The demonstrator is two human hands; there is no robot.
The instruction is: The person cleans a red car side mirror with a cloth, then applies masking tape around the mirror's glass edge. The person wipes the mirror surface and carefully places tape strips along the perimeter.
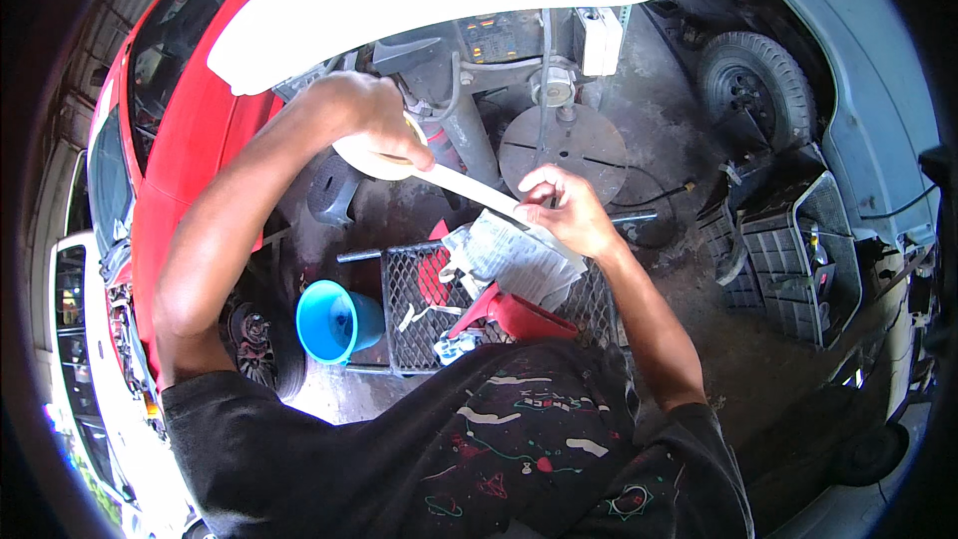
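Held pale tape roll (379,166) in L hand (367,120), far L of centre, grip clamped on roll w/ thumb by outgoing tape; couldn't see most L fingertips, hidden behind roll & hand. Stretched tape strip (469,188) straight, slanting from roll toward near R. Pinched strip's other end in R hand (574,218), grip clamped at thumb w/ index lifted apart; couldn't see underside of pinch or any finger backing thumb. Couldn't make out tape's very end, lost vs. pale background.

Saw printed sheets (514,258) below strip, on dark mesh tabletop (397,284), partly covered by R hand. Noted red funnel-like piece (529,317) on near side of sheets, cut off by black T-shirt (479,469); couldn't confirm exact kind. Saw 2nd red piece (433,276) at mesh, L of sheets; couldn't tell if above or below. Found crumpled cloth-like bundle (457,346) at near edge, too jumbled to ID.

Saw blue bucket (367,323) just L of tabletop, contents unclear. Found big white panel (439,0) at far side blown out by glare, top cut off by frame; red car (215,110) at L, partly behind panel & L forearm (235,205). Spotted grey crates (783,245) at R, insides mostly in shadow.
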